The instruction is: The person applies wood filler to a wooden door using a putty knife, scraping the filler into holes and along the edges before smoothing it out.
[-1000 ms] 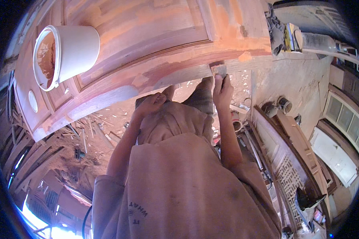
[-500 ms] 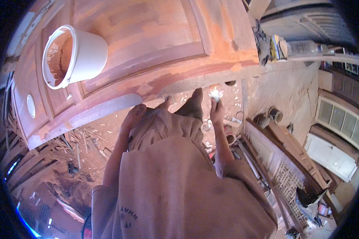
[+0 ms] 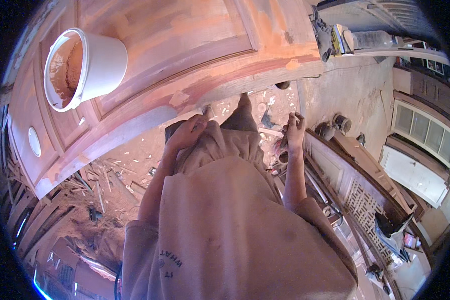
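My left hand (image 3: 189,132) rests over the front of my brown trousers, its fingers loosely stretched to the right and nothing visible in them. On the other side, my right hand (image 3: 295,129) is raised above the littered floor. Its fingers are bent but apart, and I see nothing between them. Ahead of both hands lies a large panelled wooden door (image 3: 185,37), patched with orange and reddish filler. A white bucket (image 3: 102,65) lies tilted on its left part, with an orange-brown substance coating the inside. Near it is a round white lid (image 3: 34,141).
Wood strips and shavings (image 3: 102,192) litter the floor to the left. At the right lean panels, including a lattice one (image 3: 365,212). A tin (image 3: 341,123) stands by the wall. Bottles and cloths fill a shelf (image 3: 395,52) at the far right.
The bright white, apparently burning piece in my right hand is no longer seen there. That hand has shifted right and its fingers have loosened. My left hand has moved up and right across my trousers.
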A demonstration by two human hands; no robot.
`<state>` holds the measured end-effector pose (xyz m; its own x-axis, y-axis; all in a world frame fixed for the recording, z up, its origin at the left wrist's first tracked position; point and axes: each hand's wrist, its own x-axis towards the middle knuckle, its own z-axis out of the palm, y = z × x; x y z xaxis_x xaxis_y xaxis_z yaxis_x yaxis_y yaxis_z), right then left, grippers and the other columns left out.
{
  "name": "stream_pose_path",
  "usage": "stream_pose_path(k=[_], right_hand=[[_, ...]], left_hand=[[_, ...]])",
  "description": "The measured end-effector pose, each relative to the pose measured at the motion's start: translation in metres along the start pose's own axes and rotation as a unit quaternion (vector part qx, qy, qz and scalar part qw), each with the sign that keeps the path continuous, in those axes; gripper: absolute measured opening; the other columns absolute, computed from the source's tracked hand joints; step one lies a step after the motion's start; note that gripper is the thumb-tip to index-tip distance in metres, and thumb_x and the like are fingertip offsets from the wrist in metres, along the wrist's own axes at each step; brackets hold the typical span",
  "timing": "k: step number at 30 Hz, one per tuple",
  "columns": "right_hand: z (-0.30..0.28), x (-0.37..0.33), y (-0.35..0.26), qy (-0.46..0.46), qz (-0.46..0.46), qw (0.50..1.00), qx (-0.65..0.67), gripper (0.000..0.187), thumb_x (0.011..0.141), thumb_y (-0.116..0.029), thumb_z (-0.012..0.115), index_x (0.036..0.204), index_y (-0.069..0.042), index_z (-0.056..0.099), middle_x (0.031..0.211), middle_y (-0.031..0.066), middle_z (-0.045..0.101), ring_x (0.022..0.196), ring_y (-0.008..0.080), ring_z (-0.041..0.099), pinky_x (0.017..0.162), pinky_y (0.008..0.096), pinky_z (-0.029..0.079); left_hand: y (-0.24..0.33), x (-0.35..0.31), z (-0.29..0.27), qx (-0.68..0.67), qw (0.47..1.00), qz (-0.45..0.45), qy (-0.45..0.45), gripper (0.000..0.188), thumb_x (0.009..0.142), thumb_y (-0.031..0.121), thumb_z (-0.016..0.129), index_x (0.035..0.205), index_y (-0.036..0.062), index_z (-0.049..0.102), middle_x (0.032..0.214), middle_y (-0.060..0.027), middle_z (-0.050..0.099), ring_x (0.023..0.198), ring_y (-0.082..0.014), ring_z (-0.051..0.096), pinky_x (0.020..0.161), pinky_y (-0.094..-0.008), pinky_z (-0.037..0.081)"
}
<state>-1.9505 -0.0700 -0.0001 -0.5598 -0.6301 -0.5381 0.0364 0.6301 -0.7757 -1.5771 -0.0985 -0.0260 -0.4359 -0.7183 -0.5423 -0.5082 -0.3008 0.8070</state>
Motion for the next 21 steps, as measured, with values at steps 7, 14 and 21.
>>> stream_pose_path(k=[7,14,21], right_hand=[[0.008,-0.010,-0.016,-0.034,-0.005,0.999,0.000,0.035,0.098,-0.035,0.055,0.120,-0.008,0.051,0.080,0.0009,0.052,0.057,0.0084,0.048,0.051,0.0244,0.041],[0.040,-0.037,-0.099,-0.191,0.029,0.958,0.212,0.035,0.103,-0.042,0.040,0.107,-0.011,0.053,0.082,0.0016,0.055,0.060,0.0127,0.047,0.056,0.0295,0.043],[0.113,-0.068,-0.143,-0.291,-0.005,0.951,0.105,0.031,0.102,-0.033,0.038,0.100,-0.007,0.054,0.083,0.0029,0.055,0.069,0.0147,0.051,0.065,0.0314,0.045]], left_hand=[[-0.018,-0.017,0.003,0.012,0.999,0.034,0.028,0.039,0.099,0.032,0.051,0.118,-0.0003,0.057,0.115,-0.0210,0.063,0.110,-0.0333,0.060,0.096,-0.0392,0.044],[-0.037,-0.015,-0.006,0.060,0.998,0.021,0.017,0.040,0.098,0.032,0.051,0.121,0.0000,0.056,0.119,-0.0204,0.062,0.111,-0.0341,0.060,0.096,-0.0396,0.045],[-0.006,-0.067,-0.031,-0.070,0.991,0.036,0.110,0.045,0.098,0.034,0.051,0.127,-0.0006,0.052,0.123,-0.0225,0.060,0.116,-0.0343,0.058,0.099,-0.0394,0.044]])
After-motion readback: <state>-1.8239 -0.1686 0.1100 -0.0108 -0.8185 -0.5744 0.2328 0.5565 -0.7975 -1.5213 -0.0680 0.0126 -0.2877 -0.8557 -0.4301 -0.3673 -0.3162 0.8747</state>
